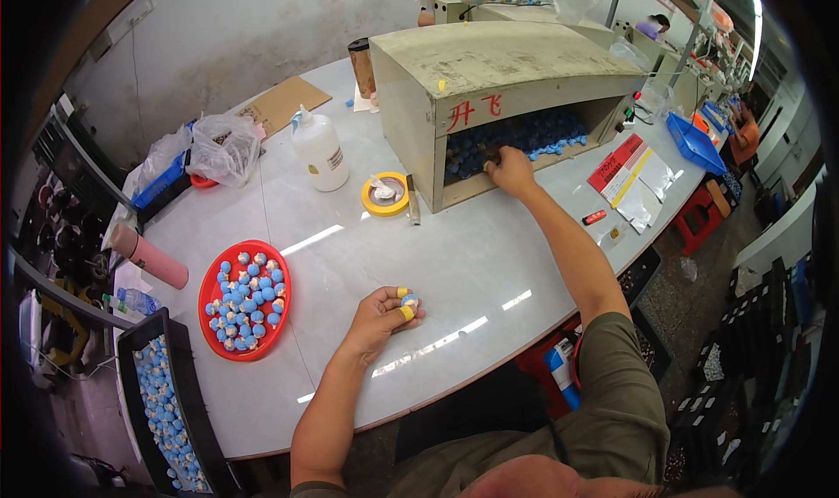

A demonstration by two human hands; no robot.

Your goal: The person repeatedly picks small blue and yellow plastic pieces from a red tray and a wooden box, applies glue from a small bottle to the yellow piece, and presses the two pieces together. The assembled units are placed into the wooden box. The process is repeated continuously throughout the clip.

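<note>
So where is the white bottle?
In the head view, the white bottle stands on the table left of centre, with the yellow tape roll and the cream box to its right.

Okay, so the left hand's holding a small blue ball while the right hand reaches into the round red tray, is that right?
Not quite. The head view shows the right hand reaching into the open front of the big box. The left hand is indeed holding a small blue ball.
</note>
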